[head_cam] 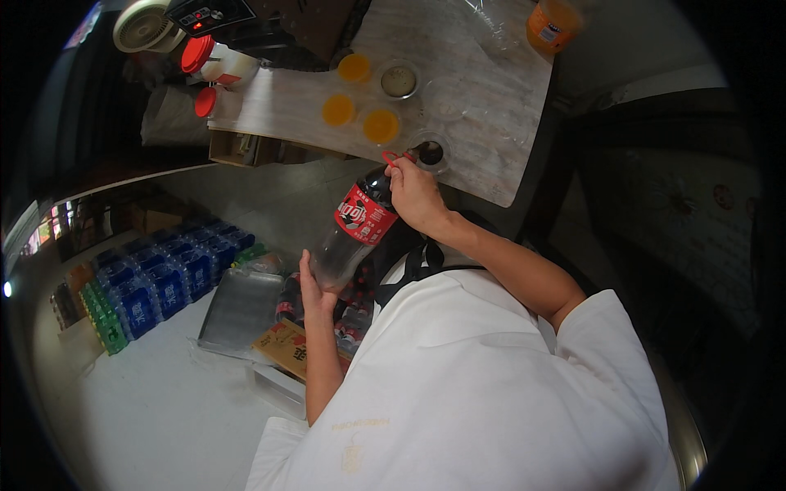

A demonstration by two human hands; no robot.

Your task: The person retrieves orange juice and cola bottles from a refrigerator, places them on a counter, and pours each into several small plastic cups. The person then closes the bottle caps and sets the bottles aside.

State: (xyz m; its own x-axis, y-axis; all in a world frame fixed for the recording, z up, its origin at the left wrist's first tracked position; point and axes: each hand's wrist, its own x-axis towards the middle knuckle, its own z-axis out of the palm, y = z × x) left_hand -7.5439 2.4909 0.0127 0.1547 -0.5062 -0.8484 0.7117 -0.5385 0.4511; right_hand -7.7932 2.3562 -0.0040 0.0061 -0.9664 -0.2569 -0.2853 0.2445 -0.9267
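Observation:
A large plastic cola bottle (366, 215) with a red label is tilted, its mouth over a clear plastic cup (431, 152) that has dark cola in it. My right hand (419, 193) grips the bottle's neck by a red carrying ring (389, 158). Under the base, my left hand (319, 291) supports the bottle with its palm and fingers. Beyond that cup stands another one (399, 81) with a pale foamy top. Three cups of orange drink (381, 126) are grouped to its left.
The light table (485, 166) has a rounded near corner. An orange soda bottle (552, 27) stands at its far right. A dark appliance (270, 30) and a red-lidded tub (215, 58) are at the left. Packs of bottles (166, 270) and a metal tray (241, 307) lie lower down.

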